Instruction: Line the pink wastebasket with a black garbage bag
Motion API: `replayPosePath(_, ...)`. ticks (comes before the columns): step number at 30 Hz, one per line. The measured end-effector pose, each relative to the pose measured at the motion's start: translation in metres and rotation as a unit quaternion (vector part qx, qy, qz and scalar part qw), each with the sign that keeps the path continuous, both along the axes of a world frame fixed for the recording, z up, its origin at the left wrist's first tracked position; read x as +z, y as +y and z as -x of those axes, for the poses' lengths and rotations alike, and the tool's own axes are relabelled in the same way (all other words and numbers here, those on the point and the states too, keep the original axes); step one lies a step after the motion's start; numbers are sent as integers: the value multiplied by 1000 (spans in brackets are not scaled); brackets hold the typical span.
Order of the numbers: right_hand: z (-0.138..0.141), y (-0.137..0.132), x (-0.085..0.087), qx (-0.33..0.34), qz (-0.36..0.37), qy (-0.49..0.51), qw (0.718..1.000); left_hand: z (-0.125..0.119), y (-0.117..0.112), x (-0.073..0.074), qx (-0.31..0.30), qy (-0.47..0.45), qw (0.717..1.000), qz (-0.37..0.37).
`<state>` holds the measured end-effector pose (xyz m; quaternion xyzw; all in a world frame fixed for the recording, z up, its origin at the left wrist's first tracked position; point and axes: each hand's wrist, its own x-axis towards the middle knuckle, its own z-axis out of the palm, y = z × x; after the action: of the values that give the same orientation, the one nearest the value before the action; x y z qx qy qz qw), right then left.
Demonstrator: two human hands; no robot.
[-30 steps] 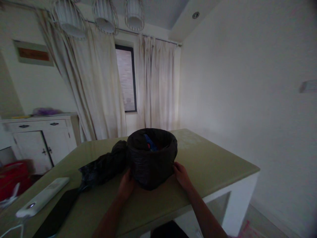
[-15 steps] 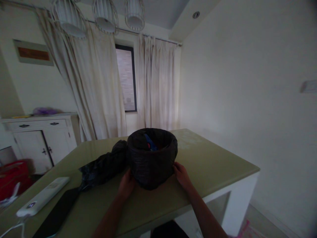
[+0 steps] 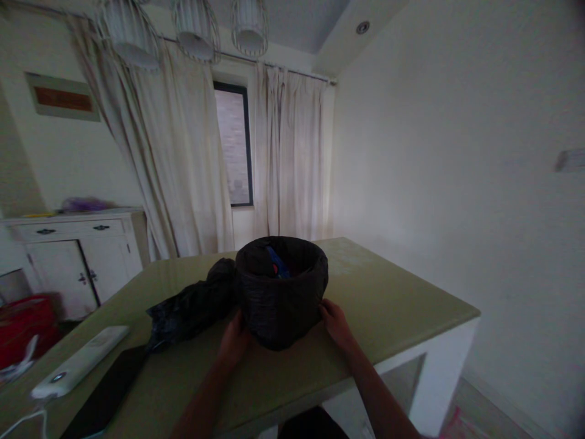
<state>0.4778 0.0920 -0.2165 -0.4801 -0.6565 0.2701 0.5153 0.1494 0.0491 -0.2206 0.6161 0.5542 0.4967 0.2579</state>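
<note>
A round trash bin [image 3: 281, 311] lined with a black garbage bag stands upright on the table in front of me. The bag's edge is folded down over the rim and covers the outer wall. Something blue with a red spot [image 3: 278, 265] shows inside, its kind unclear. My left hand [image 3: 235, 341] is closed against the bin's lower left side, its fingertips partly hidden. On the lower right side, my right hand [image 3: 336, 323] grips the bin with thumb and fingers. A bunched black plastic bag [image 3: 194, 311] lies left of the bin, close to my left hand.
The greenish tabletop [image 3: 388, 292] ends at a near edge below my forearms. To the left lie a white power bank [image 3: 82, 360] with a cable and a dark phone [image 3: 107, 390]. Beyond stand a white cabinet [image 3: 86, 256] and curtains [image 3: 183, 158]; a red bag [image 3: 27, 329] sits lower left.
</note>
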Motion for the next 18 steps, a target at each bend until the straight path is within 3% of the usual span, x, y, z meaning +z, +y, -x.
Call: replayPosePath(18, -1, 1, -4, 14, 2, 19, 1000, -4, -5, 5, 3, 45, 999, -1)
